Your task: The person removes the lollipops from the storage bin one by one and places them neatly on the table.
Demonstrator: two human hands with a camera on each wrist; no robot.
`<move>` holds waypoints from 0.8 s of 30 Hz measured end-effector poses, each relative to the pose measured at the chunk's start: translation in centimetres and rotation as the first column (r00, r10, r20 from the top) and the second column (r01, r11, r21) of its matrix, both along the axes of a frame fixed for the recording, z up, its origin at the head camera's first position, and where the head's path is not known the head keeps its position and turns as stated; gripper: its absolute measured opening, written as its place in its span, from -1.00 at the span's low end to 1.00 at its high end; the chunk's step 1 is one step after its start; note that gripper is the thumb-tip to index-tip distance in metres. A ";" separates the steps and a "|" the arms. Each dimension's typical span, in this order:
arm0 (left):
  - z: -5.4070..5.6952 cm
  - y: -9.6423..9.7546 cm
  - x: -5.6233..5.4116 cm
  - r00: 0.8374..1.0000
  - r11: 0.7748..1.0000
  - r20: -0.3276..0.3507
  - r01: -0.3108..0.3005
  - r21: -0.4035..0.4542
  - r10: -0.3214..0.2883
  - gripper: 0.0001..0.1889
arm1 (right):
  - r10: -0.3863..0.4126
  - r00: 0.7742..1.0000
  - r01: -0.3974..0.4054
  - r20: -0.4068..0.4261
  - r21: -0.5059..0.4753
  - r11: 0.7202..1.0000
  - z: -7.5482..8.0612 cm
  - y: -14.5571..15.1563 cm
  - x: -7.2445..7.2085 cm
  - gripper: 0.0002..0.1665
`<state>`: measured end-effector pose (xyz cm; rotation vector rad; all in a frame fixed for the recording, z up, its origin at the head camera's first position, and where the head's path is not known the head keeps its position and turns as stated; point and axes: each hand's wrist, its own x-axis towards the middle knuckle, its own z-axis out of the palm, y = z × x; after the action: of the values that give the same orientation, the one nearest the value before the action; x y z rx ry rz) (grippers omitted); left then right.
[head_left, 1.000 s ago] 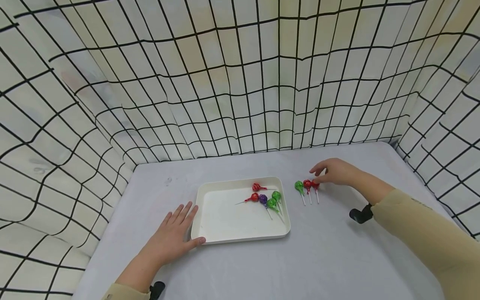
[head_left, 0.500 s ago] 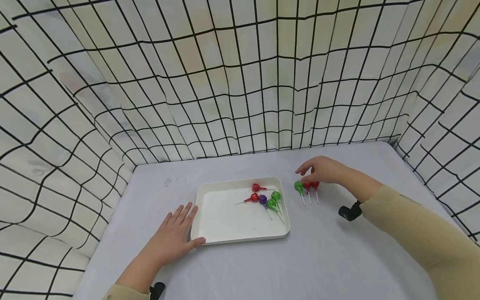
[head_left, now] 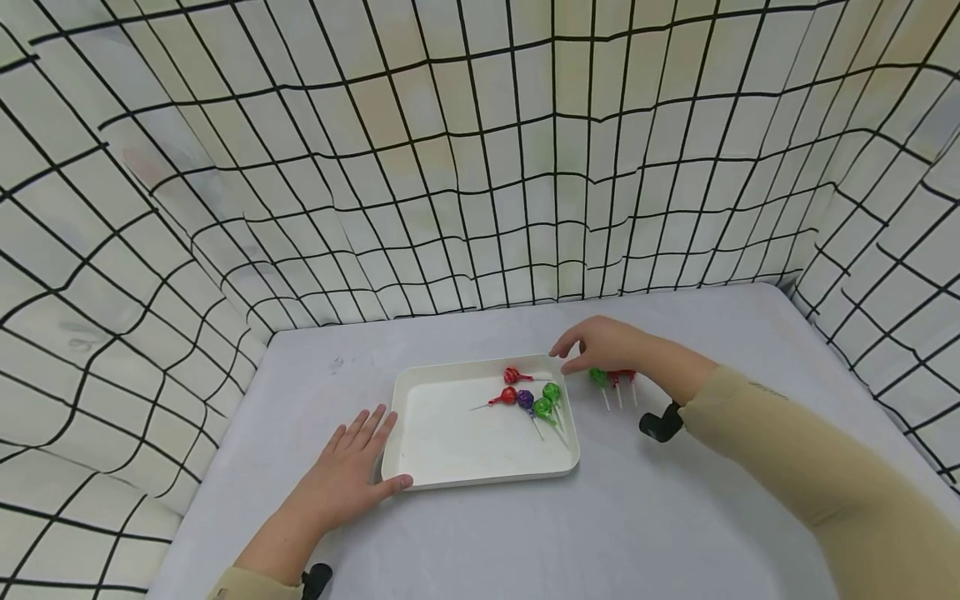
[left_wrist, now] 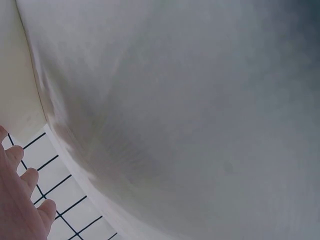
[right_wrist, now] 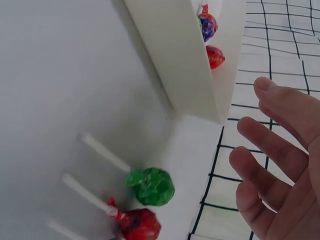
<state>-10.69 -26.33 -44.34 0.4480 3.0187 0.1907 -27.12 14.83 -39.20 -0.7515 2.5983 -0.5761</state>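
Head view alone shows the whole tray (head_left: pixel 450 446), both hands (head_left: pixel 341 482) (head_left: pixel 611 346) relaxed and gripping nothing.

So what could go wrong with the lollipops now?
The right hand hangs close to the loose lollipops beside the tray, so it might knock them askew. In the tray, the purple lollipop sits bunched with others, so grabbing one could drag its neighbours.

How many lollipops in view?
8. In the tray: two red lollipops, a purple lollipop, two green lollipops. On the table right of it: a third green lollipop, then two more red lollipops, partly behind the right wrist. More could be hidden there.
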 end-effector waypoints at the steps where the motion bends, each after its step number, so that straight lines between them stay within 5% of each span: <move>1: 0.0 0.0 0.0 1.000 1.000 0.000 0.000 0.002 0.000 0.11 | 0.007 1.000 -0.007 0.000 0.000 1.000 0.0 -0.3 0.0 -0.59; 15: 0.0 0.0 0.1 1.000 1.000 0.003 -0.005 0.000 0.005 0.12 | 0.088 0.996 -0.088 0.004 0.032 0.996 0.3 -2.9 0.4 -0.63; 24: 0.0 0.1 0.1 1.000 1.000 0.003 -0.009 0.010 0.009 0.11 | 0.129 0.991 -0.131 0.023 0.157 0.979 -0.1 -4.1 0.5 -0.72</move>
<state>-10.57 -26.24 -44.34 0.4340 3.0183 0.2064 -26.59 10.74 -39.25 -0.8532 2.5243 -0.3304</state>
